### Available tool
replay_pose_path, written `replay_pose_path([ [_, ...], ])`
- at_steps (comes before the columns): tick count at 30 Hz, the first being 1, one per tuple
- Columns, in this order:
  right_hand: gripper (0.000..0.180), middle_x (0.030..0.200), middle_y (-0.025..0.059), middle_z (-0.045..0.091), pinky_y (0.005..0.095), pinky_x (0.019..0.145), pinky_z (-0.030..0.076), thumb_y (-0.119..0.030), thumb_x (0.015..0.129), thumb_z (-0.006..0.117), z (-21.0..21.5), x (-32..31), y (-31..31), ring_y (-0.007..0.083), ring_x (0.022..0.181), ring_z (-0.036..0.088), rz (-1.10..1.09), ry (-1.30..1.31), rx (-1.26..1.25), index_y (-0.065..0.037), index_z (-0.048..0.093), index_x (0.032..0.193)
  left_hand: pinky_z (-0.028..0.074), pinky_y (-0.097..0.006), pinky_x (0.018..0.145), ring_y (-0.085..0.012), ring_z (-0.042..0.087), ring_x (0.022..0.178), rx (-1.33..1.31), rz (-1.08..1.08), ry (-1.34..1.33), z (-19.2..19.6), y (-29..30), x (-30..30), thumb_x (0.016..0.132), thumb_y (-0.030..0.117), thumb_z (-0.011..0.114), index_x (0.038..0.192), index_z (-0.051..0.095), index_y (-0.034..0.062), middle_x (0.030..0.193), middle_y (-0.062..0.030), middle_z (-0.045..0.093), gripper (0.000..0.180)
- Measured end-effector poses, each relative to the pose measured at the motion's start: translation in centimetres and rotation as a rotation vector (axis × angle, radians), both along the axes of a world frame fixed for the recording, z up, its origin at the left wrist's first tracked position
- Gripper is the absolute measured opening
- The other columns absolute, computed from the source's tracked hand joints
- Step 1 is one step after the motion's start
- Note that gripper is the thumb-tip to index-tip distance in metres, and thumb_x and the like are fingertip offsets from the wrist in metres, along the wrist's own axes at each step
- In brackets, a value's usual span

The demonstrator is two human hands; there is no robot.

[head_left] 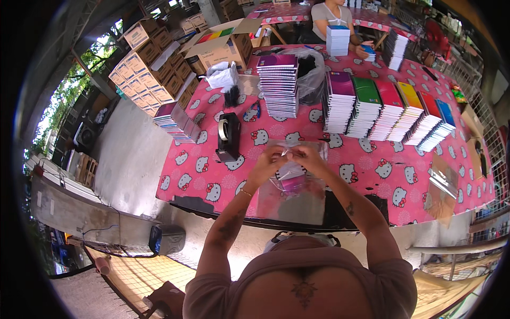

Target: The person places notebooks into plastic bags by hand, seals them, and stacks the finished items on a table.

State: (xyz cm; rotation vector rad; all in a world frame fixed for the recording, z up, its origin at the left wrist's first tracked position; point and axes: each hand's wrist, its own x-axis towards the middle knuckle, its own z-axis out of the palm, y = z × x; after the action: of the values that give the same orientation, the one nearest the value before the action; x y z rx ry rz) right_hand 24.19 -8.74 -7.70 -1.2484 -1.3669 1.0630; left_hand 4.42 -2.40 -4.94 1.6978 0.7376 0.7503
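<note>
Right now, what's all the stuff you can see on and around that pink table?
Clear plastic bag: one, see-through, something pink inside, held in both hands at the near table edge.
Tape dispenser: one, black, left of the hands.
Notebook stacks: a row, purple, green, red, orange, blue covers, right of centre.
Tall notebook stack: one, purple top, centre back.
Cardboard boxes: many, brown, stacked far left.
Tablecloth: one, pink with cartoon cats.
Another person: one, grey top, at the far table.
Left hand: on the bag's top edge.
Right hand: on the bag's top edge.
</note>
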Motion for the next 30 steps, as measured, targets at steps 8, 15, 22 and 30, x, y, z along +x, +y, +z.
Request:
replay_pose_path([
  [8, 0.033, 0.101, -0.0003, 0.065, 0.0259, 0.074, 0.047, -0.019, 0.095, 0.068, -0.4, 0.3, -1.6, 0.0063, 0.089, 0.057, -0.052, 0.224, -0.072, -0.001, 0.064, 0.122, 0.057, -0.04, 0.069, -0.0349, 0.069, 0.08, 0.714, 0.235, 0.343, 3.5, -2.6, 1.2, 0.087, 0.012, 0.065, 0.087, 0.069, 0.0022, 0.079, -0.0116, 0.068, 0.01],
  [15, 0.047, 0.117, 0.007, 0.065, 0.0275, 0.085, 0.051, -0.027, 0.091, 0.073, 0.9, 0.9, 0.2, 0.0137, 0.102, 0.062, 0.158, 0.001, 0.099, -0.002, 0.06, 0.129, 0.052, -0.035, 0.092, -0.0239, 0.064, 0.108, 0.171, 0.003, -0.088, 3.9, -0.4, -0.2, 0.088, 0.015, 0.068, 0.114, 0.066, 0.0028, 0.117, -0.0162, 0.066, 0.029],
  [22, 0.052, 0.145, 0.0141, 0.051, 0.0435, 0.111, 0.037, -0.026, 0.087, 0.074, 5.9, 0.8, -4.4, 0.033, 0.134, 0.047, 0.169, -0.454, 0.246, -0.008, 0.059, 0.133, 0.045, -0.044, 0.104, -0.033, 0.059, 0.118, 0.333, -0.267, 0.189, 1.4, -1.0, -3.0, 0.087, 0.04, 0.072, 0.144, 0.045, 0.006, 0.132, -0.0192, 0.06, 0.072],
  [30, 0.028, 0.118, 0.0111, 0.063, 0.0431, 0.097, 0.043, -0.018, 0.083, 0.073, 3.0, -0.8, -6.4, 0.0314, 0.111, 0.058, 0.003, -0.722, 0.481, -0.006, 0.069, 0.108, 0.051, -0.043, 0.091, -0.0326, 0.062, 0.108, 1.015, -0.193, 0.261, 2.0, -3.6, -3.5, 0.08, 0.023, 0.076, 0.112, 0.068, 0.0054, 0.118, -0.0144, 0.066, 0.038],
])
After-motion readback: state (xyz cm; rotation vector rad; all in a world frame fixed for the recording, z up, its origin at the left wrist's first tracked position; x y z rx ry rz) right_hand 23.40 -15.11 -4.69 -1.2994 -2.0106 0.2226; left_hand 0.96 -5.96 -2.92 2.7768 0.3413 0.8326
